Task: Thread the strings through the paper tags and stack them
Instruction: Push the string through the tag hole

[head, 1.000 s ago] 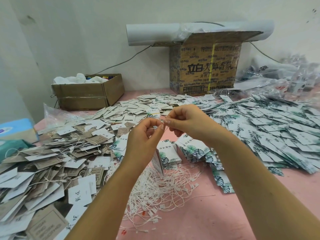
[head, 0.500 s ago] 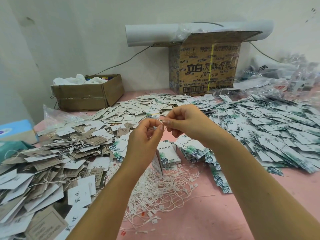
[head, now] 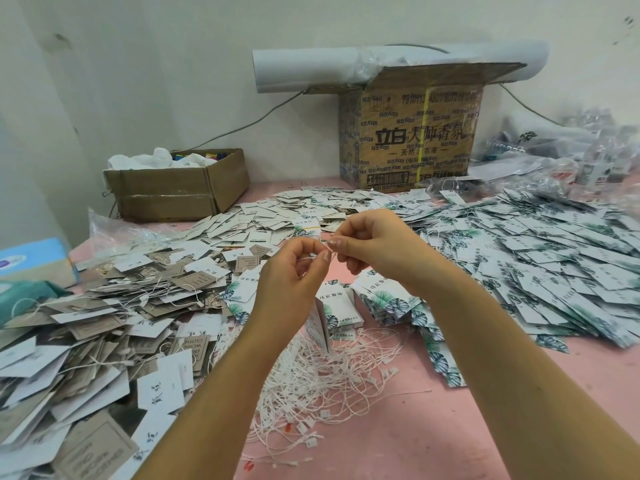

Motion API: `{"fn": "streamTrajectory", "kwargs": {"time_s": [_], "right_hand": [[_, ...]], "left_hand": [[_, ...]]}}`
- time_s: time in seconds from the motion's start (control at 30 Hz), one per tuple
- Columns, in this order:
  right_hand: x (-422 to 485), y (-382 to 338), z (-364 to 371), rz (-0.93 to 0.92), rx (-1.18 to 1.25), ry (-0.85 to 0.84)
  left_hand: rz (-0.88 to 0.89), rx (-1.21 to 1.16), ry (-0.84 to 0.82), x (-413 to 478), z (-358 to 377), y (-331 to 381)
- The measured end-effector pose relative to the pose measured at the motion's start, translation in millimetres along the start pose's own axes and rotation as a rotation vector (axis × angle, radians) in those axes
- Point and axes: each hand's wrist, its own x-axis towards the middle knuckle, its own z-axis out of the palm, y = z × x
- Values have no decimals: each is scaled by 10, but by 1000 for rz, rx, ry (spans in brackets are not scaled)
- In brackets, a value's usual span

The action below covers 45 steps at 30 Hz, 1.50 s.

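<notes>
String [head: 329, 251] is stretching sideways between your left hand [head: 291, 271] and right hand [head: 375, 244], both pinching it; the tag [head: 319, 323] is hanging beneath, long axis pointing down.

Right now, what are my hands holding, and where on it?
Left hand and right hand pinch one thin white string where their fingers meet; a paper tag hangs below.

A pink tabletop [head: 433, 438] carries tangled white strings [head: 329, 382], heaped brown-and-white paper tags [head: 86, 327], leaf-printed white paper tags [head: 554, 265] and a tall printed cardboard box [head: 412, 133].
</notes>
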Motion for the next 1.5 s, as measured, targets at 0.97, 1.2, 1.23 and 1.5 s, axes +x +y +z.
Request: {"fn": "streamTrajectory", "kwargs": {"time_s": [0.97,1.2,1.23,1.5], "right_hand": [[-20,22,9,-24,300,-100],[-40,33,-17,15,258,-139],[-40,29,-14,14,257,-130],[-16,7,-16,10,202,-27]], "left_hand": [[-36,-143,82,13,-41,20],[-109,-57,58,45,-71,-64],[-128,-61,39,41,-67,-62],[-194,79,-206,49,-178,-71]]}}
